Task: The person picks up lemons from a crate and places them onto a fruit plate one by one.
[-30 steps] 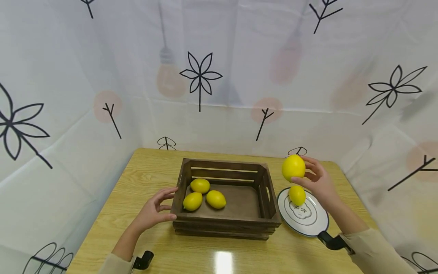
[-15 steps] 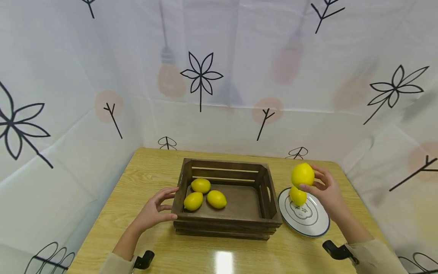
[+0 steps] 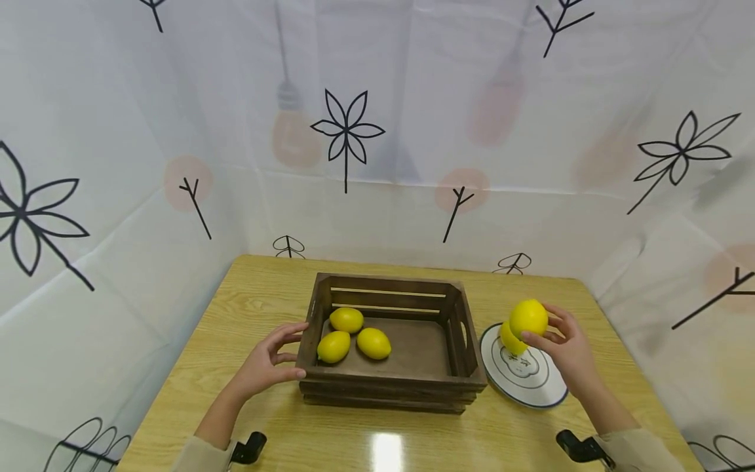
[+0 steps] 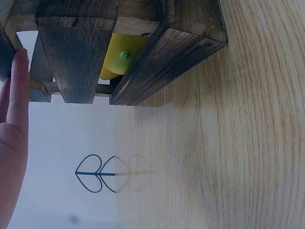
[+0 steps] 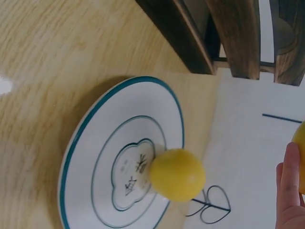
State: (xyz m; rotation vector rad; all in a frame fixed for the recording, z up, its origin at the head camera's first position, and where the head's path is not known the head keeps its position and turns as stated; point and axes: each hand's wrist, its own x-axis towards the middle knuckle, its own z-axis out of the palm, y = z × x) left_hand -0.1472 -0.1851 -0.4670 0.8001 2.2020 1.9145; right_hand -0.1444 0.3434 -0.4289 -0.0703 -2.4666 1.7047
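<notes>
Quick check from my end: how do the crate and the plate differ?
Look: the crate is dark slatted wood; the plate is white, edged in blue-green. Shape: the crate is a rectangular box; the plate is round and shallow. Load: the crate holds three lemons; the plate, one lemon. Both rest on the table.

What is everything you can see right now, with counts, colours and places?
Backdrop cloth: at least one sheet, white, patterned, behind and beside the table
Table: one, light wood, centre
Crate: one, dark brown, on the table
Plate: one, white with blue-green rim, right of the crate
Crate lemons: three, yellow, inside, leftward
Plate lemon: one, yellow, on the plate
Held lemon: one, yellow, right hand
Wrist devices: two, black, at the cuffs
Sleeves: two, beige, forearms
Left hand: one, touching the crate's left end
Right hand: one, near the plate
</notes>
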